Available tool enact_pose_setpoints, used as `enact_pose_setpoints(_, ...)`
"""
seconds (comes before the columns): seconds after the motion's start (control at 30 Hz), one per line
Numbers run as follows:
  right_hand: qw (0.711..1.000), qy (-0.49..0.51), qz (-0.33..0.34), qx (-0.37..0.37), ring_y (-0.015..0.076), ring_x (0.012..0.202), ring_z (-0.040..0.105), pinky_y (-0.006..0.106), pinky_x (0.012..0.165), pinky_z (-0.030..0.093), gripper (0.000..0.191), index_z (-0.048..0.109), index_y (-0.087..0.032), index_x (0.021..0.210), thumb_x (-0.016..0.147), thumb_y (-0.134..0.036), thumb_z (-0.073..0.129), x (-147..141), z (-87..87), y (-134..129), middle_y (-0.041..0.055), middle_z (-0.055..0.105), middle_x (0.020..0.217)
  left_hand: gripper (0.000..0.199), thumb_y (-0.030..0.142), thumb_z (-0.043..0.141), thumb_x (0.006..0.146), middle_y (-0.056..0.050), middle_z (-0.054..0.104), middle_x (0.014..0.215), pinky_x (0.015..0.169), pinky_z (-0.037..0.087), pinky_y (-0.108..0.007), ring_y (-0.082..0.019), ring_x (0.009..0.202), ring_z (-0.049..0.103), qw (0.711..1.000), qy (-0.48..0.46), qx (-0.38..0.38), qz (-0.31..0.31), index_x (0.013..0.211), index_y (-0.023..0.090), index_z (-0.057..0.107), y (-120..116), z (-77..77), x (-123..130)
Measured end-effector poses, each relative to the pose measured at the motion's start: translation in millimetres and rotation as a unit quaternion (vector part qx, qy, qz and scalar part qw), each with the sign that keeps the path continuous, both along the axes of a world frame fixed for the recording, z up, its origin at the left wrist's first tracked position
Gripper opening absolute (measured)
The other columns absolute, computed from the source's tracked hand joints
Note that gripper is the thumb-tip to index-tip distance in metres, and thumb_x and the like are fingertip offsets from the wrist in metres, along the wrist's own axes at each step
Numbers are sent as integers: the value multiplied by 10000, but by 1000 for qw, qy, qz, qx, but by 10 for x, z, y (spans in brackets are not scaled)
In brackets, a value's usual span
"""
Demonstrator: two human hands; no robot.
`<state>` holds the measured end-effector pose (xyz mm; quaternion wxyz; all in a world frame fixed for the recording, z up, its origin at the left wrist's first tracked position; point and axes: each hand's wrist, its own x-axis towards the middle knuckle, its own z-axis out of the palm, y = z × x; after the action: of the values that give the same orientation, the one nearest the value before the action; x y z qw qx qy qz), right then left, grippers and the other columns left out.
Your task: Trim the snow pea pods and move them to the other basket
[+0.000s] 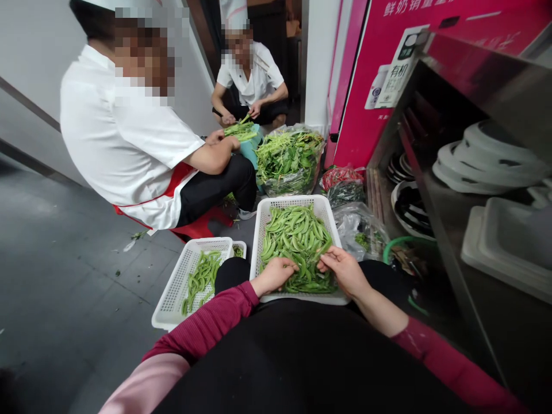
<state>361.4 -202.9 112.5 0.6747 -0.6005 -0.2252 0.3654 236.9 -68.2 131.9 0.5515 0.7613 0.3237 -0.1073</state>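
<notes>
On my lap sits a white perforated basket point(253, 253) heaped with green pea pods point(293, 230). Over the near part of the heap, my left hand point(276, 273) is closed in a pinch, with a pod at its fingertips. My right hand point(344, 270) comes in from the other side, thumb and fingers pinched together just above the pods; what lies between them is too small to make out. A short gap separates the two hands. To my left, a second white basket point(166, 299) holds a smaller batch of pods point(202, 279).
Two co-workers in white, one person point(129, 138) close at left and another person point(252, 80) farther back, handle green stalks. A large bag of leafy greens point(291, 158) stands ahead. Plastic bags point(356, 221) lie right of my basket. A metal shelf point(435, 218) with white dishes borders the right.
</notes>
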Motion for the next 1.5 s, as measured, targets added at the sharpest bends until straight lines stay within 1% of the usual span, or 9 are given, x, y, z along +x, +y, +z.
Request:
enact_pose_setpoints(0.27, 985, -151, 10, -77, 155, 619, 537, 286, 555, 447, 328, 552, -161, 970, 742, -393, 507, -170, -48, -94, 51, 603, 771, 284, 287, 373, 764, 44, 401, 464, 414, 302, -173, -52, 380, 337, 986, -79, 47, -136, 774, 134, 612, -130, 143, 39)
enact_pose_setpoints(0.37, 906, -407, -20, -119, 226, 899, 525, 400, 799, 404, 392, 477, -181, 1124, 758, -320, 508, -147, 31, -173, 115, 547, 1063, 233, 213, 398, 738, 10, 496, 531, 525, 341, -188, -78, 485, 425, 962, -97, 158, -201, 675, 139, 610, -112, 116, 6)
enact_pose_setpoints(0.5, 799, -570, 155, -108, 223, 882, 537, 459, 917, 281, 176, 585, -198, 898, 797, -221, 443, -188, 45, -155, 91, 621, 860, 237, 211, 394, 755, -29, 543, 590, 606, 354, -204, -108, 567, 472, 924, -113, 269, -247, 645, 149, 594, -138, 77, -34)
enact_pose_setpoints(0.67, 961, -217, 100, -139, 162, 575, 571, 303, 585, 447, 191, 517, -192, 721, 774, -366, 457, -296, -137, -31, 20, 605, 626, 279, 240, 341, 793, -20, 561, 652, 628, 364, -192, -102, 623, 483, 949, -177, 242, -97, 707, 148, 590, -141, 33, -61)
enact_pose_setpoints(0.73, 991, -70, 26, -113, 156, 555, 582, 272, 530, 441, 242, 490, -185, 728, 751, -425, 467, -219, -181, 6, 22, 611, 647, 283, 241, 336, 784, -13, 570, 662, 634, 375, -192, -101, 638, 491, 962, -179, 204, -24, 715, 139, 591, -114, -10, -73)
enact_pose_setpoints(0.83, 973, -150, -82, -156, 168, 658, 595, 277, 578, 444, 263, 519, -184, 781, 766, -427, 421, 74, -207, 119, 46, 622, 756, 237, 194, 375, 717, -3, 581, 646, 639, 386, -197, -102, 635, 502, 982, -125, 143, -8, 672, 131, 598, -83, -110, -94)
enact_pose_setpoints(1.0, 874, -358, -51, -324, 231, 759, 575, 328, 695, 404, 150, 570, -183, 604, 623, -329, 598, 509, -305, 557, 83, 619, 681, 257, 187, 364, 688, -2, 582, 593, 495, 363, -187, -75, 462, 451, 994, -62, 87, -19, 724, 117, 608, -86, -209, -132)
enact_pose_setpoints(1.27, 872, -335, -60, -353, 166, 576, 540, 262, 547, 395, 149, 541, -189, 618, 635, -333, 573, 505, -398, 497, 8, 574, 583, 228, 197, 401, 700, 0, 592, 695, 345, 304, -156, -23, 346, 351, 998, -58, -9, 23, 827, 129, 577, -57, -84, -93)
enact_pose_setpoints(1.5, 905, -382, 10, -186, 150, 625, 507, 254, 614, 378, 140, 536, -207, 696, 706, -346, 542, 133, -57, -26, -10, 556, 664, 308, 364, 403, 769, 32, 476, 606, 319, 286, -135, -6, 344, 321, 990, -100, -96, 11, 854, 114, 563, 0, 53, 149)
